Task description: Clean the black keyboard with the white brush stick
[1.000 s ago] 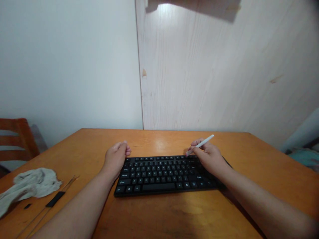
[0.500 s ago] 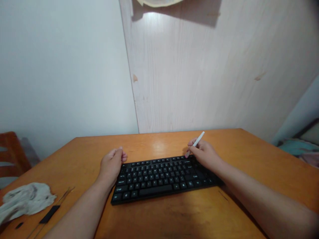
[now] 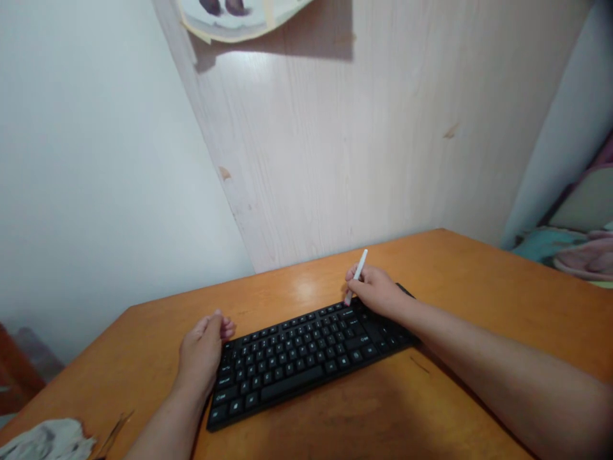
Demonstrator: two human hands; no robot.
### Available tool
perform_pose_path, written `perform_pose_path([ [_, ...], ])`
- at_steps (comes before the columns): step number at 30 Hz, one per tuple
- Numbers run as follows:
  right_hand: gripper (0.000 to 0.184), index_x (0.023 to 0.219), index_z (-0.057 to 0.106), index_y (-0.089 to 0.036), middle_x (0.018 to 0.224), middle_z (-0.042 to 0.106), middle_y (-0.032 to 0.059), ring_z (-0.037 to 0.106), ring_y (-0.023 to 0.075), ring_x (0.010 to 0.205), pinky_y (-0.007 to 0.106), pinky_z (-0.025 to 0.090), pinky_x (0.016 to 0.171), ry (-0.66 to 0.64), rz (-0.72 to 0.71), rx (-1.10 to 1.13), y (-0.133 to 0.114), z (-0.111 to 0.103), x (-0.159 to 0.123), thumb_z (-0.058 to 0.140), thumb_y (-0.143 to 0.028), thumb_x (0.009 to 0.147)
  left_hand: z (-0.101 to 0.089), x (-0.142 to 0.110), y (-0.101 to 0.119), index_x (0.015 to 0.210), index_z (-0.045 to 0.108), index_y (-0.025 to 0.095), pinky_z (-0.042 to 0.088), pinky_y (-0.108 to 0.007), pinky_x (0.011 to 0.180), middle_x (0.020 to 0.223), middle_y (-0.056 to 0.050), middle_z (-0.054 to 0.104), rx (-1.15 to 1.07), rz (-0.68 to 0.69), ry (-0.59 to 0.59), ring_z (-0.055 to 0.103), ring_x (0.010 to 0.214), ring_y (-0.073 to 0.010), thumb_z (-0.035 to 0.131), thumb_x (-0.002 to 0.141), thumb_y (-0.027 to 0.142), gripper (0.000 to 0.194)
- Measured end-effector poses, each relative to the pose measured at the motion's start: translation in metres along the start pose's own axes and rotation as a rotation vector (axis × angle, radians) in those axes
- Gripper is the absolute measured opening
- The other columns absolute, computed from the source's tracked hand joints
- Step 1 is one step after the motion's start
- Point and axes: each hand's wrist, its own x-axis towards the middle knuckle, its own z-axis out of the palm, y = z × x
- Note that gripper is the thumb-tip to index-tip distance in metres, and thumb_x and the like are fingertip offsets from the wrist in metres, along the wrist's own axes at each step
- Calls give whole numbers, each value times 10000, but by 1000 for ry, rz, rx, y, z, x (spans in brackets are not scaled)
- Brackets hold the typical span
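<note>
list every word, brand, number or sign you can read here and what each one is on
"Shift": probable but blurred, on a left-end key of the black keyboard.
Four-pane sign, like a Windows logo: on a bottom-row key, no word with it.
Remaining key markings: too small and blurred to read; no brand readable.
White pen: no lettering readable.
Wall picture, cut off by the frame: no text in the visible part.

The keyboard [image 3: 292, 361] looks matt plastic, the pen [image 3: 360, 265] smooth plastic, the table [image 3: 335, 418] wood (softly glossy).
</note>
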Motion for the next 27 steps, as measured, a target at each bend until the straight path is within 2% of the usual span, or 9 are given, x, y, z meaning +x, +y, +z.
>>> perform_pose_path([
  [3, 110, 876, 515, -220, 645, 719, -1, 701, 177, 596, 281, 508, 632, 31, 0, 47, -1, 0, 1, 511, -159, 784, 0, -1, 2, 744, 634, 150, 515, -297, 708, 718, -48, 697, 18, -1, -2, 659, 683, -181, 630, 766, 529, 380],
  [5, 112, 874, 512, -220, 649, 720, -1, 705, 175, 603, 274, 507, 626, 2, -3, 75, -4, 0, 0, 497, -153, 786, -1, -1, 3, 744, 628, 150, 509, -294, 705, 709, -46, 694, 18, 0, -10, 652, 673, -175, 627, 771, 530, 382],
  [8, 100, 842, 524, -216, 627, 715, -2, 706, 174, 624, 262, 498, 622, -56, -15, 45, -5, 1, -1, 487, -144, 783, -1, 0, 4, 745, 627, 149, 501, -288, 701, 695, -40, 689, 21, -1, -23, 640, 658, -166, 624, 778, 528, 380],
  [13, 103, 852, 541, -213, 624, 711, -6, 699, 170, 618, 257, 487, 612, -7, -27, 12, -2, 1, 0, 491, -151, 788, -3, 3, 1, 765, 640, 147, 504, -296, 715, 715, -48, 702, 19, -35, -18, 653, 683, -178, 635, 762, 547, 400],
  [18, 107, 855, 547, -210, 641, 721, 1, 701, 170, 629, 251, 482, 605, -46, -38, -2, -4, 2, -1, 493, -148, 785, -4, 5, -2, 777, 647, 146, 502, -290, 709, 719, -45, 707, 34, -17, -24, 654, 679, -174, 644, 764, 548, 402],
  [22, 110, 845, 554, -211, 630, 717, -5, 695, 165, 626, 246, 473, 607, -1, -32, -63, -7, 1, -2, 496, -144, 780, -3, 4, 0, 784, 642, 145, 508, -303, 701, 706, -42, 700, 29, -14, -33, 659, 679, -186, 637, 762, 542, 398],
  [27, 102, 833, 563, -211, 614, 713, -6, 694, 168, 619, 248, 476, 602, -46, -30, -35, -8, 1, -4, 501, -145, 787, -2, 1, 6, 797, 639, 143, 516, -313, 699, 722, -50, 706, 54, -41, -21, 671, 689, -195, 632, 754, 545, 404],
])
